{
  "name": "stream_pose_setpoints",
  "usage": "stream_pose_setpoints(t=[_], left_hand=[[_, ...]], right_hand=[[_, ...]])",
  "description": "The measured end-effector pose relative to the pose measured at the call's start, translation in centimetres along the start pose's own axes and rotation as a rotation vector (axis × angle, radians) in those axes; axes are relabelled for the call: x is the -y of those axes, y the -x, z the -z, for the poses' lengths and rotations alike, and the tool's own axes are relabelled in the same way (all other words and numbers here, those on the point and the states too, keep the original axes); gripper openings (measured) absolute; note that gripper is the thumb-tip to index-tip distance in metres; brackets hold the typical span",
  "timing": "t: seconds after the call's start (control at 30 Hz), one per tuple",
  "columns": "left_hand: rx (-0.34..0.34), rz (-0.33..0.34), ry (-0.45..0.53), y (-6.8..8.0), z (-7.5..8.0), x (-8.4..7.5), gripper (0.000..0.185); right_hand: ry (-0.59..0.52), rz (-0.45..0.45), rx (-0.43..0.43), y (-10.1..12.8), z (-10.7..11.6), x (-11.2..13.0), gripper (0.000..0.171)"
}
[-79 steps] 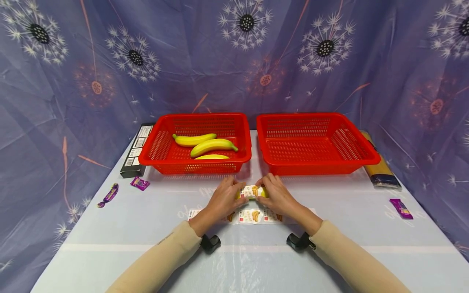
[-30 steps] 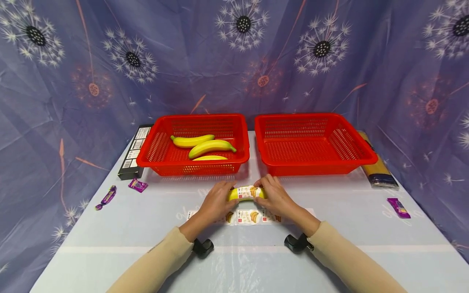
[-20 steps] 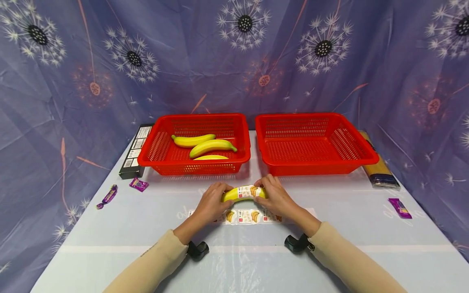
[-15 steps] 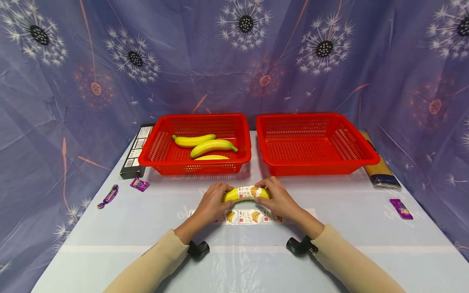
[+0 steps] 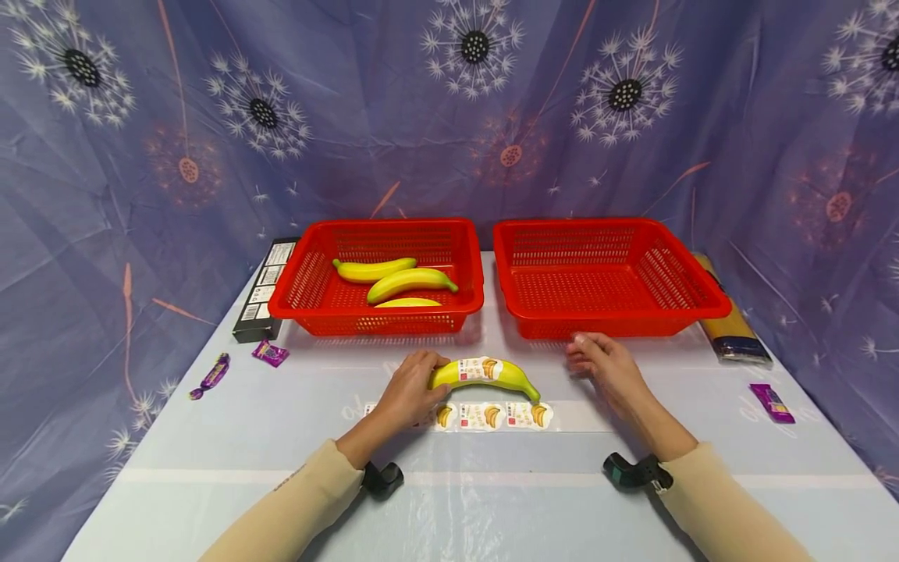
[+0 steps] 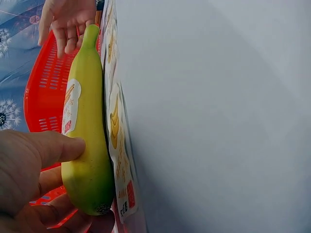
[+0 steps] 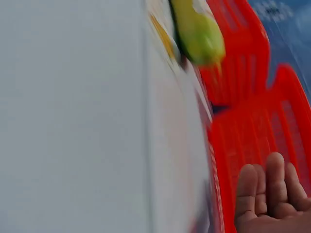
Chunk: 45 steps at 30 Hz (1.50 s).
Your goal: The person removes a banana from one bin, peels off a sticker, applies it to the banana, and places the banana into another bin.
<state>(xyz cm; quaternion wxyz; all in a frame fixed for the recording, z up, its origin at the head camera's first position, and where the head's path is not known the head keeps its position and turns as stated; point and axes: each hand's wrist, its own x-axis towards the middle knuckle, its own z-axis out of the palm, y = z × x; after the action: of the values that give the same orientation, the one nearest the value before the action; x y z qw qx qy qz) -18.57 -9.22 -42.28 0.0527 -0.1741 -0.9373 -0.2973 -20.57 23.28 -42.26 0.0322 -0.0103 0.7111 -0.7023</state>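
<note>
Head view is showing the left hand (image 5: 410, 394) gripping one end of a labelled banana (image 5: 485, 374) on the table (image 5: 211, 468), just in front of the left red basket (image 5: 375, 275), above a strip of banana stickers (image 5: 492, 416). The right hand (image 5: 604, 371) is hovering apart, fingers relaxed and holding nothing. With only one end being held, the banana could be rolling or pivoting away (its free tip is unsupported), and the sticker's edge may be lifting. The sticker is carrying a banana picture; its small print is staying unreadable.
</note>
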Motion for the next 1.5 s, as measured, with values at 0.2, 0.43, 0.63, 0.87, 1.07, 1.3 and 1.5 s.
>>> stream_pose_setpoints(t=[0.2, 0.43, 0.63, 0.87, 1.07, 1.3, 1.5], left_hand=[[-0.016, -0.017, -0.008, 0.1, -0.1, 0.0, 0.033], [0.001, -0.002, 0.000, 0.2, 0.0, -0.1, 0.034], [0.004, 0.014, 0.022, 0.1, 0.0, -0.4, 0.034], [-0.068, -0.059, 0.131, -2.0, 0.8, -3.5, 0.035], [-0.117, -0.141, 0.154, -5.7, 1.0, -7.6, 0.037], [-0.149, -0.123, 0.088, -11.4, 0.3, -10.9, 0.038], [-0.078, -0.089, -0.051, -15.1, -0.8, -13.0, 0.039]], right_hand=[[-0.369, 0.043, -0.079, -0.2, 3.5, 0.9, 0.027], [-0.586, 0.077, -0.099, -0.8, 4.9, 1.5, 0.027], [-0.574, 0.093, -0.127, -1.0, 5.0, 1.3, 0.023], [-0.502, 0.123, -0.118, -1.2, 5.0, 1.1, 0.027], [-0.505, 0.107, -0.122, -1.2, 5.1, 1.2, 0.027], [-0.476, 0.091, -0.111, -1.1, 5.3, 1.2, 0.030], [-0.455, 0.101, -0.107, -0.9, 5.3, 1.2, 0.030]])
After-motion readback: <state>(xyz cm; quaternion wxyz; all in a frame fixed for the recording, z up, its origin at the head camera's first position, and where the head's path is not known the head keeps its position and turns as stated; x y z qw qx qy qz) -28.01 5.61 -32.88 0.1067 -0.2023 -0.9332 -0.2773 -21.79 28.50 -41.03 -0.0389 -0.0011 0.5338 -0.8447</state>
